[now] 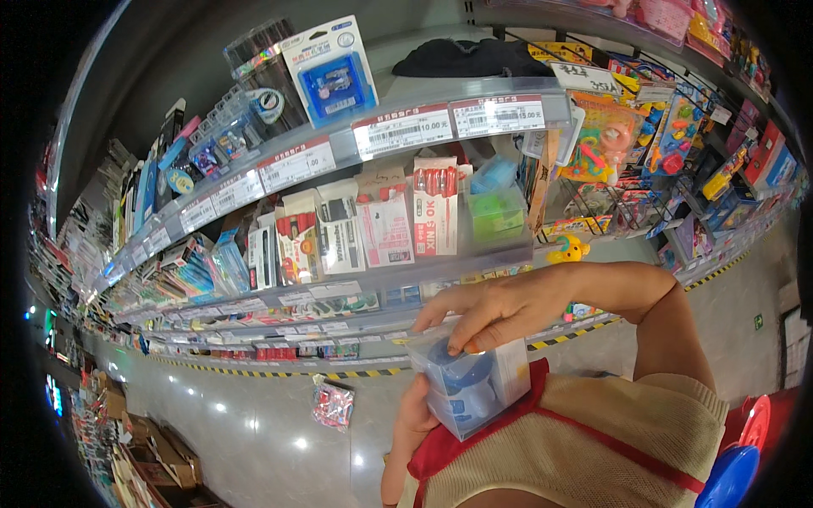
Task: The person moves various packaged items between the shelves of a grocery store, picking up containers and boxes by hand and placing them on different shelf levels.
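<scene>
A clear plastic box [467, 394] with a blue item inside is held close against my chest. My left hand [416, 406] grips it from the left side, the thumb against the wall and the other fingers hidden behind. From above, my right hand [502, 314] reaches over its top, thumb and fingertips on the upper edge. The blue item [460, 368] has a rounded top; its exact kind cannot be made out through the plastic. A white printed panel [511, 374] forms the box's right side.
Ahead, a shelf edge with price tags [403, 131] carries stationery, including a blister pack [336, 79]. Open pen boxes [435, 206] line the shelf below. Bagged toys [603, 143] hang at right. A small packet [333, 403] lies on the floor; cardboard boxes [152, 451] stand lower left.
</scene>
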A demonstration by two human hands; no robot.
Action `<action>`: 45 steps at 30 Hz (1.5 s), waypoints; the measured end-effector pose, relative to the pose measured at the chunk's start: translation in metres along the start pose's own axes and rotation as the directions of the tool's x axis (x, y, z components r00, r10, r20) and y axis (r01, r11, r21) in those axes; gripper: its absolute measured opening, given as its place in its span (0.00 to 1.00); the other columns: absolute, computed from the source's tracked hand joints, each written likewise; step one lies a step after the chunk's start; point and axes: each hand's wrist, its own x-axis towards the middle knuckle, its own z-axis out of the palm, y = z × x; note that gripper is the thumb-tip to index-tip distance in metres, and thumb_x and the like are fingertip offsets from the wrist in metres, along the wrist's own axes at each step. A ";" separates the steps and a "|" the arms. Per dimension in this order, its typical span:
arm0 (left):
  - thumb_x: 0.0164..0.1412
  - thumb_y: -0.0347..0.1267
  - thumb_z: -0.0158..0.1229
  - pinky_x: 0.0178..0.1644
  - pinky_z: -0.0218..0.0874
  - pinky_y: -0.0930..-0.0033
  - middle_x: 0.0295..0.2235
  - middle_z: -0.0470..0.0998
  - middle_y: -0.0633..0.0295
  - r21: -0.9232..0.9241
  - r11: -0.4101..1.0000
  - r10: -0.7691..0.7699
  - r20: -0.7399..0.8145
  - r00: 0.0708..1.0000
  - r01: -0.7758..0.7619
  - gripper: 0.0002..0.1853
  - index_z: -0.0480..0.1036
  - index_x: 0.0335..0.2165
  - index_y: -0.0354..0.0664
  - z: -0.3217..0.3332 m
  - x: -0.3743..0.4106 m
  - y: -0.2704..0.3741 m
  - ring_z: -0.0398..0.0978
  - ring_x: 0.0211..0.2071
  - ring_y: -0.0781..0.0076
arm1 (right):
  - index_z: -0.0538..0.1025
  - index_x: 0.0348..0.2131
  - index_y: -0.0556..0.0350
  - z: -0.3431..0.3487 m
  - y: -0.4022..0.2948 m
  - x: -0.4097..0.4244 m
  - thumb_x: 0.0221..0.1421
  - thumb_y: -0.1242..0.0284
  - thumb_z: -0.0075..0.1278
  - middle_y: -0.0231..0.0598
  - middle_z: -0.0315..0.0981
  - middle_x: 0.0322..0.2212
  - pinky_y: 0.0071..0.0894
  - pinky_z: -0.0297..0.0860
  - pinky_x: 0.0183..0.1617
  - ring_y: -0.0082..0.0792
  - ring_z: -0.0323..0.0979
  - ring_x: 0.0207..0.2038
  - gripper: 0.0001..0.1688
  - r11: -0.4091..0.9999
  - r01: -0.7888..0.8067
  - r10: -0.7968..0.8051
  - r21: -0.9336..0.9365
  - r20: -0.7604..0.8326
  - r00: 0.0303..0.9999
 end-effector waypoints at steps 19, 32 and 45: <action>0.56 0.55 0.51 0.55 0.58 0.55 0.54 0.63 0.55 0.008 0.996 0.092 -0.055 0.994 -0.092 0.41 0.51 0.58 0.39 0.005 0.003 -0.005 0.64 0.53 0.57 | 0.72 0.42 0.65 0.017 0.001 -0.005 0.59 0.69 0.44 0.48 0.63 0.51 0.34 0.61 0.53 0.43 0.63 0.53 0.17 0.995 -0.099 0.101 0.023 -0.270 0.958; 0.51 0.58 0.54 0.54 0.59 0.55 0.53 0.64 0.54 0.002 0.964 0.266 -0.083 0.960 -0.267 0.45 0.54 0.57 0.40 0.016 -0.001 0.004 0.65 0.52 0.57 | 0.71 0.43 0.65 0.030 -0.013 0.000 0.50 0.74 0.54 0.47 0.68 0.48 0.40 0.65 0.52 0.47 0.66 0.52 0.20 0.963 -0.183 0.065 -0.198 -0.488 0.870; 0.54 0.55 0.52 0.56 0.57 0.53 0.55 0.62 0.52 -0.045 0.970 0.231 -0.127 0.965 -0.238 0.42 0.53 0.57 0.39 0.015 -0.004 0.004 0.64 0.53 0.56 | 0.75 0.41 0.63 0.032 0.006 -0.007 0.54 0.72 0.52 0.42 0.72 0.44 0.32 0.67 0.48 0.35 0.69 0.48 0.15 0.989 -0.077 0.135 0.125 -0.573 0.808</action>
